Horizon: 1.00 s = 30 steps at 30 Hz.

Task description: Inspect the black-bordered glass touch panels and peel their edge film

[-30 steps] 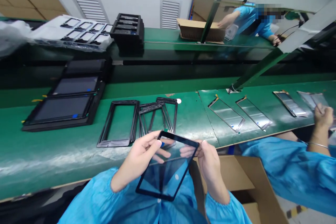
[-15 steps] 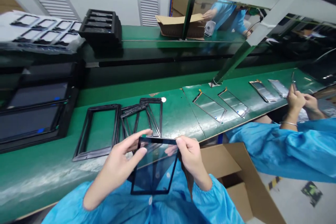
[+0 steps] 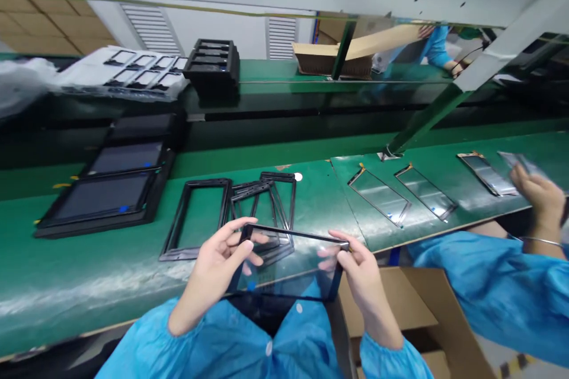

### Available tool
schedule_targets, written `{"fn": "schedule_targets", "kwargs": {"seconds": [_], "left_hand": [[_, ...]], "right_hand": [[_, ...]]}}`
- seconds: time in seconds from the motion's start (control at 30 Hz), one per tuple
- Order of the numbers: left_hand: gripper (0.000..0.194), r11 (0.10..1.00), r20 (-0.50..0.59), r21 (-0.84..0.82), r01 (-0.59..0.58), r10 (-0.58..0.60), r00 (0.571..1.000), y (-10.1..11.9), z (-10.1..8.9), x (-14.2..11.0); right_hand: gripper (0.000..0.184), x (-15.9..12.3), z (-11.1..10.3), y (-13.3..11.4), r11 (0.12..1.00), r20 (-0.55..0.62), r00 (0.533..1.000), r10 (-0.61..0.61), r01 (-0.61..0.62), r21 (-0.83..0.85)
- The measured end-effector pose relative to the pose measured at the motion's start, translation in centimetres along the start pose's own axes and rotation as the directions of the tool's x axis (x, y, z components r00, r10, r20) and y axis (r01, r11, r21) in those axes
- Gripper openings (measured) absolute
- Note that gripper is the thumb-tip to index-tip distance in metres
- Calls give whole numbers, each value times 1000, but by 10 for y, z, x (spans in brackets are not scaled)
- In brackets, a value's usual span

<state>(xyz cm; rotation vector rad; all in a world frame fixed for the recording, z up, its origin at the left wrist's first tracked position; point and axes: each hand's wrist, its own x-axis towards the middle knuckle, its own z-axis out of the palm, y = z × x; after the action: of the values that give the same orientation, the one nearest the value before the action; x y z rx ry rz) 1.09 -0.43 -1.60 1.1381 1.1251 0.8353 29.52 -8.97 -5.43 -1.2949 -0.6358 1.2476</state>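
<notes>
Both my hands hold a clear glass panel with a black border level over the near edge of the green bench. My left hand pinches its left end, thumb under the glass and fingers on top. My right hand grips the right end, fingers curled around the edge. Just beyond the panel lies a loose pile of black rectangular frames, with one single black frame to its left.
Dark screens in black trays lie at the left. Thin glass strips rest on the bench to the right, where a co-worker's hand in a blue sleeve works. An open cardboard box stands below my right arm. Stacked black trays sit behind.
The panel has turned from upright-lengthwise to lying crosswise and flatter between my hands. The co-worker's hand has moved over the strips on the right.
</notes>
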Motion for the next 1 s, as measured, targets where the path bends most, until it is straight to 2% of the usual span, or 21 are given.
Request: {"fn": "schedule_targets", "kwargs": {"seconds": [0.1, 0.17, 0.2, 0.27, 0.3, 0.33, 0.37, 0.43, 0.5, 0.53, 0.57, 0.6, 0.67, 0.7, 0.77, 0.83, 0.9, 0.93, 1.0], "left_hand": [[49, 994, -23, 55, -92, 93, 995, 1, 4, 1], [44, 943, -36, 219, -252, 266, 963, 4, 5, 3], [43, 875, -13, 341, -344, 370, 929, 7, 6, 5], [40, 656, 133, 566, -499, 525, 841, 12, 7, 8], [35, 547, 233, 627, -555, 548, 804, 14, 8, 10], [29, 475, 325, 648, -596, 535, 780, 16, 9, 12], [26, 447, 395, 644, -621, 501, 770, 19, 10, 13], [25, 474, 467, 617, -628, 422, 777, 22, 12, 14], [26, 518, 458, 604, -606, 397, 795, 24, 9, 14], [26, 540, 413, 603, -587, 419, 809, 25, 5, 13], [35, 578, 332, 594, -559, 456, 826, 24, 1, 13], [51, 640, 221, 558, -528, 499, 838, 23, -5, 12], [85, 811, -12, 340, -476, 510, 860, 17, -16, 9], [92, 881, -82, 165, -445, 461, 883, 13, -19, 7], [88, 924, -81, -174, -339, 330, 941, 3, -22, 4], [74, 911, -63, -335, -241, 233, 970, -3, -22, 2], [59, 916, -142, -314, -249, 214, 966, 0, -28, 4], [54, 928, -204, -235, -289, 244, 948, 6, -37, 7], [46, 917, -305, 122, -380, 399, 865, 25, -70, 20]], "right_hand": [[46, -9, 17, 1, 998, -89, 994, -58, 58, -3], [43, -11, 26, -2, 997, -108, 991, -78, 76, -26], [42, -11, 29, -4, 996, -102, 992, -80, 76, -39], [43, -13, 32, -7, 996, -81, 994, -72, 67, -60], [45, -15, 32, -6, 996, -74, 995, -64, 59, -69], [46, -17, 32, -5, 996, -72, 996, -54, 48, -79], [48, -19, 32, -3, 996, -79, 996, -44, 37, -86], [48, -23, 30, 3, 996, -125, 992, -31, 20, -88], [47, -21, 27, 11, 998, -174, 984, -27, 15, -69], [48, -17, 26, 15, 999, -197, 980, -24, 16, -45], [50, -12, 25, 19, 1000, -216, 976, -19, 18, -7], [53, -5, 26, 21, 999, -231, 973, -13, 24, 48], [58, 12, 35, 26, 982, -244, 970, -1, 47, 183], [58, 20, 43, 28, 968, -234, 972, -1, 60, 245], [52, 35, 68, 33, 944, -158, 987, -20, 71, 324], [45, 45, 98, 38, 941, -41, 998, -45, 56, 335], [46, 53, 126, 42, 949, 72, 995, -63, 38, 312], [50, 56, 136, 44, 956, 105, 992, -76, 43, 291], [57, 62, 146, 48, 968, 120, 985, -120, 89, 233]]}}
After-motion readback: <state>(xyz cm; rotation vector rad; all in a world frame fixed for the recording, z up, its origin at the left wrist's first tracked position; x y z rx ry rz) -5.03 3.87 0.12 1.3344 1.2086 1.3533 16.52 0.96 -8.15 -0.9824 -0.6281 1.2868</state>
